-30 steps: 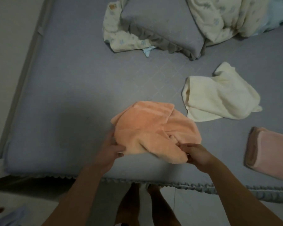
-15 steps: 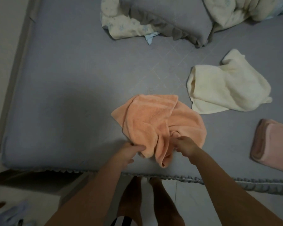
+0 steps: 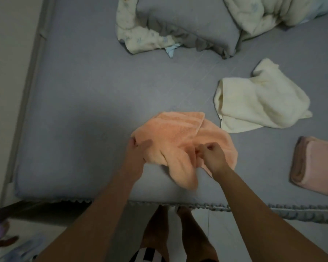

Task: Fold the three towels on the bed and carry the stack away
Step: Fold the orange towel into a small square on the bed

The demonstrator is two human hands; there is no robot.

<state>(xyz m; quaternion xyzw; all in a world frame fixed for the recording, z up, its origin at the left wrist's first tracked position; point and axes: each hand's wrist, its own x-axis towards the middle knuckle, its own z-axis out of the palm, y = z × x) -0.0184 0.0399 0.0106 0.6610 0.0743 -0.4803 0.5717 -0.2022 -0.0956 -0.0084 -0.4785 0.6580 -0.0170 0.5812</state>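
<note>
A crumpled orange towel (image 3: 180, 135) lies near the front edge of the grey bed (image 3: 80, 103). My left hand (image 3: 138, 150) holds its left edge, thumb on top of the cloth. My right hand (image 3: 212, 157) pinches a fold at the towel's middle. A loose flap of the towel hangs toward the bed's edge between my hands. A cream towel (image 3: 259, 103) lies unfolded to the right and further back. A pink towel (image 3: 316, 167) lies folded at the right edge of the frame.
A grey pillow (image 3: 193, 21) and a pale patterned duvet (image 3: 269, 12) are heaped at the back of the bed. A wall (image 3: 8, 72) runs along the left side. My feet (image 3: 169, 233) stand on the floor by the bed's ruffled edge.
Both hands have moved further onto the bed with the orange towel. My left hand shifted to the towel's left edge, and my right hand took a fold higher up.
</note>
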